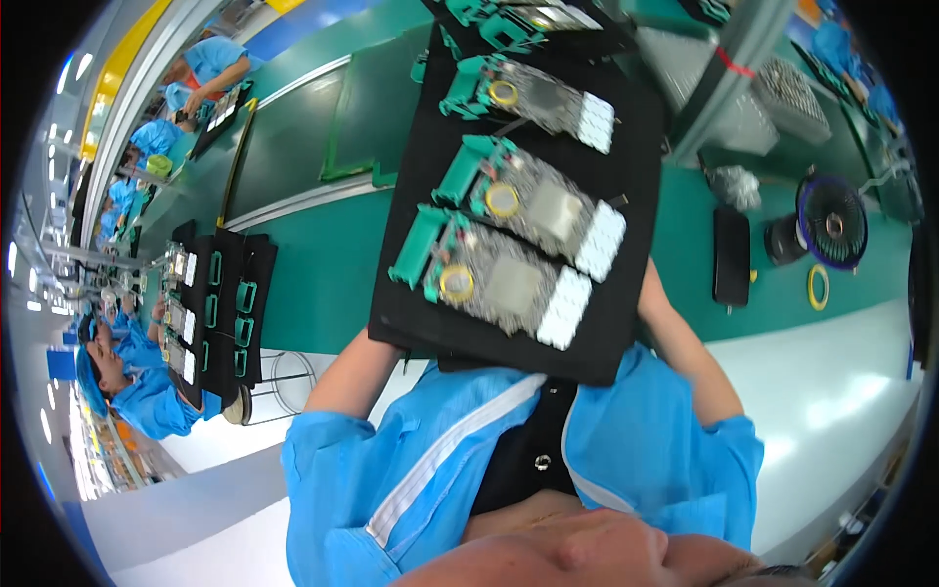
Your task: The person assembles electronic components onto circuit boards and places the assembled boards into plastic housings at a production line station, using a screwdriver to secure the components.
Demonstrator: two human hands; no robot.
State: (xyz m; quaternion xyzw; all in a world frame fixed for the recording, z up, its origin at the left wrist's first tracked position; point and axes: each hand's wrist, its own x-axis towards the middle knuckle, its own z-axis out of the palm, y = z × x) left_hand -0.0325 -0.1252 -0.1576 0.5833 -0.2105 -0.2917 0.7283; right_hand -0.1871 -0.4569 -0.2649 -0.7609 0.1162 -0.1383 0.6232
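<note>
Black tray at near edge of green surface, close before the torso, circuit boards lying on it. Left hand hidden by it, right hand barely showing; can't tell either grip. I'd keep it level, lest boards slide.

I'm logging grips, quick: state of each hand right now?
Left hand: hidden by the black tray; open or closed can't be told.
Right hand: mostly hidden at the tray's right edge; grip can't be told.
</note>
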